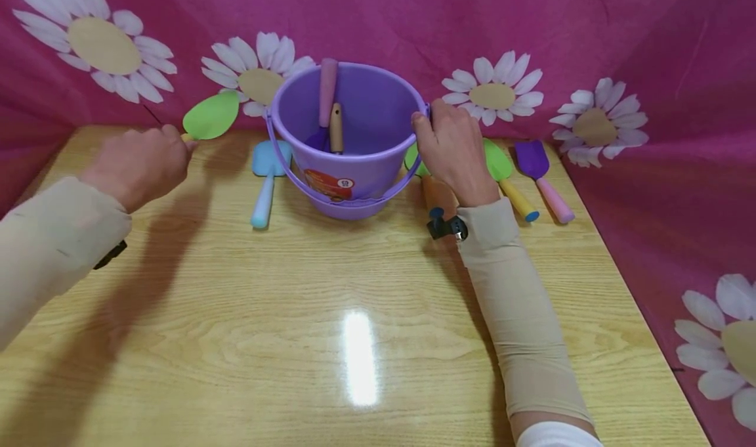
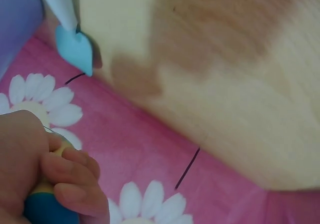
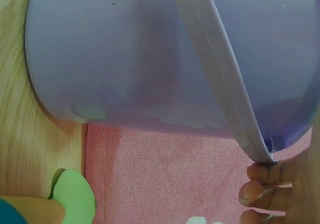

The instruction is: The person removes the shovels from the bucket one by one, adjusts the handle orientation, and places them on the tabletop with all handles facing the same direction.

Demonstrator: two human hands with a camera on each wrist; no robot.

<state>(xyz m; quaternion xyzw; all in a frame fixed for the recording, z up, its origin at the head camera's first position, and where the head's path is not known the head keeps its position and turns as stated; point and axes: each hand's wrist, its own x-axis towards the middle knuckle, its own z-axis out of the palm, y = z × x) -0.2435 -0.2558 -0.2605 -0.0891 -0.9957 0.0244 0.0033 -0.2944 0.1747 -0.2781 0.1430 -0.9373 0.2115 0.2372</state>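
Note:
My left hand [image 1: 142, 165] grips the yellow handle of a toy trowel with a leaf-shaped green blade [image 1: 210, 115], raised over the table's back left. In the left wrist view, fingers curl round that handle, and its blue end [image 2: 50, 209] sticks out below them. A purple bucket [image 1: 384, 178] stands upright at the back of the table, its handle hanging down in front. My right hand [image 1: 455, 148] holds the bucket's right rim, thumb over the edge. Inside lean a trowel with a pink handle [image 1: 327, 96] and another with a tan handle [image 1: 336, 128].
Left of the bucket lies a light blue shovel [image 1: 263, 201]. To the right lie a green trowel with a yellow handle [image 1: 520, 201], a purple shovel with a pink handle [image 1: 555, 201], and an orange-handled green trowel [image 1: 432, 194] partly behind my hand. Pink flowered cloth [image 1: 384, 20] backs the table.

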